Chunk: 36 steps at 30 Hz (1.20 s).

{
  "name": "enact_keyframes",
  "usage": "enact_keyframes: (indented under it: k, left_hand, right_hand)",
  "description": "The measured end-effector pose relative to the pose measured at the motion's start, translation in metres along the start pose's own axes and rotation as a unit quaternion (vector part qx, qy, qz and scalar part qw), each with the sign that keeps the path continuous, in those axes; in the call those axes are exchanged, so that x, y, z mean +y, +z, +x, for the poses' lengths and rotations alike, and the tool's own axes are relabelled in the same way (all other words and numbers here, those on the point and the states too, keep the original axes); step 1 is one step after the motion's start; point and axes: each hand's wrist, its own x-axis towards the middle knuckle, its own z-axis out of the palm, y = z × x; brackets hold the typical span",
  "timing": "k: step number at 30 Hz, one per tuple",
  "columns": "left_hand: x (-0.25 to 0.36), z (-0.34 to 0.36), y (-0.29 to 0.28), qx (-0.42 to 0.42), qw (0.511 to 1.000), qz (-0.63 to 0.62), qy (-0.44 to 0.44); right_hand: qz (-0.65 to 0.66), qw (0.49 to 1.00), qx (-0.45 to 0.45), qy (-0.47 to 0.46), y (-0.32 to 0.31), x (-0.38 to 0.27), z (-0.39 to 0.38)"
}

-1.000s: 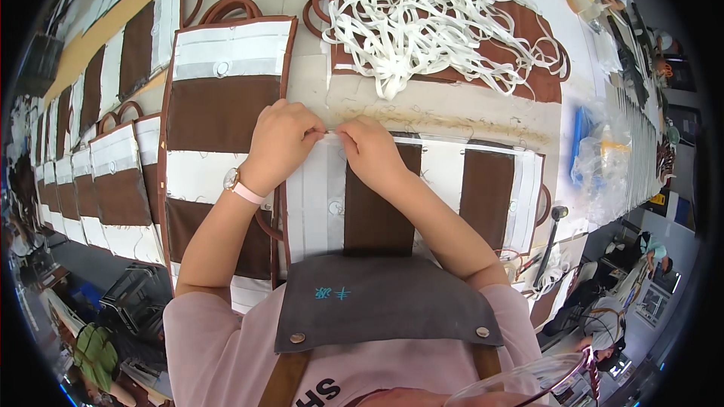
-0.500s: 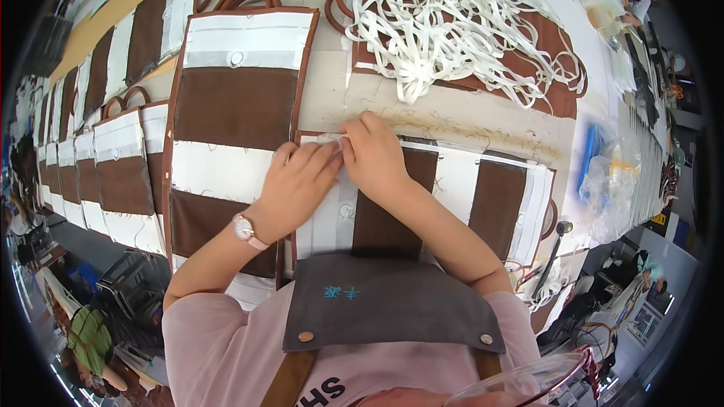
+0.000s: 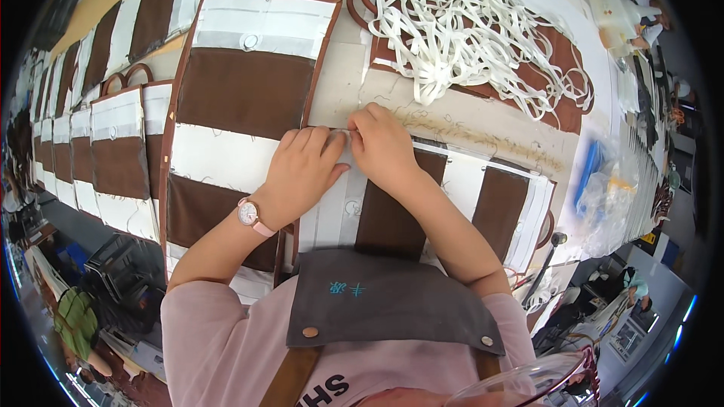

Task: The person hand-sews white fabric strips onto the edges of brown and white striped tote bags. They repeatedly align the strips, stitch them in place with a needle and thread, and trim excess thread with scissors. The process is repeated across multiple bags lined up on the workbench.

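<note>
A: Change?
B: Left hand (image 3: 302,169) pinched a second ago; now lies flatter on the striped panel (image 3: 388,215), thumb spread. Right hand (image 3: 383,152) beside it, fingertips bunched; can't tell what's held.
A: Panel?
B: Near, before the apron (image 3: 392,301). Left probably steadies its far edge.

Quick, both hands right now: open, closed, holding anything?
Left hand: fingers bent over the brown-and-white panel, thumb apart; grip can't be told.
Right hand: fingers curled at the panel's upper edge; whether pinching can't be told.
</note>
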Motion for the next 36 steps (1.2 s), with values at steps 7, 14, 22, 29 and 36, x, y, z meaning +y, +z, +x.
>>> enact_keyframes:
  k: [7, 14, 22, 29, 36]
  left_hand:
    - [-0.004, -0.006, -0.004, 0.001, 1.0, -0.018, -0.006]
    - [0.001, -0.009, -0.004, 0.002, 0.999, -0.034, -0.033]
    - [0.003, -0.003, -0.003, 0.0, 0.998, -0.041, -0.046]
    - [-0.003, -0.002, -0.002, 0.005, 0.996, -0.07, -0.057]
    - [-0.004, -0.001, -0.001, 0.024, 0.994, -0.086, -0.055]
  right_hand:
    - [-0.032, 0.998, 0.028, -0.05, 0.001, 0.001, -0.006]
    - [-0.057, 0.995, 0.025, -0.073, 0.004, -0.006, -0.002]
    - [-0.024, 0.998, 0.015, -0.059, 0.01, 0.001, 0.001]
    - [0.076, 0.997, 0.001, -0.027, 0.004, 0.006, 0.002]
    - [0.102, 0.994, -0.046, -0.009, -0.011, 0.004, -0.003]
